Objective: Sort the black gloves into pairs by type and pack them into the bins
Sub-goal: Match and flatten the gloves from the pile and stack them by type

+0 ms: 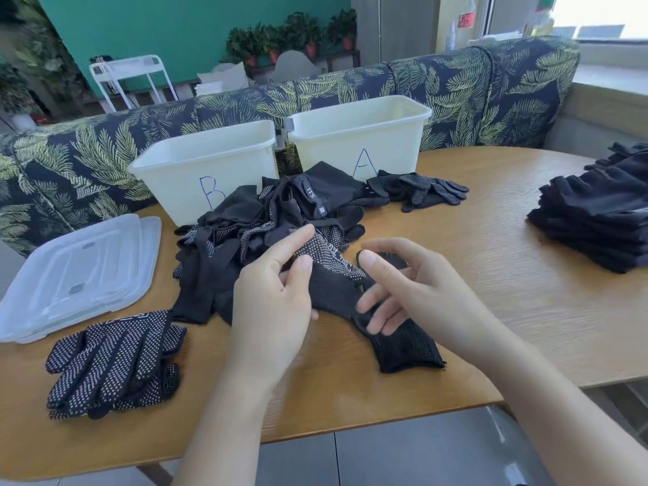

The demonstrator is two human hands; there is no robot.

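Observation:
A black knit glove with white grip dots (335, 275) lies at the near edge of a loose pile of black gloves (273, 219) on the wooden table. My left hand (273, 296) grips its dotted part between thumb and fingers. My right hand (417, 289) pinches one glove fingertip between thumb and index finger, and its other fingers rest on the cuff. Two white bins stand behind the pile: bin B (175, 180) on the left and bin A (396, 135) on the right. I cannot see gloves inside either bin.
A pair of dotted gloves (112, 359) lies at the front left. More dotted gloves (427, 191) lie in front of bin A. A stack of plain black gloves (603, 219) sits at the right edge. Clear lids (77, 271) lie at left. A leaf-patterned sofa (473, 89) backs the table.

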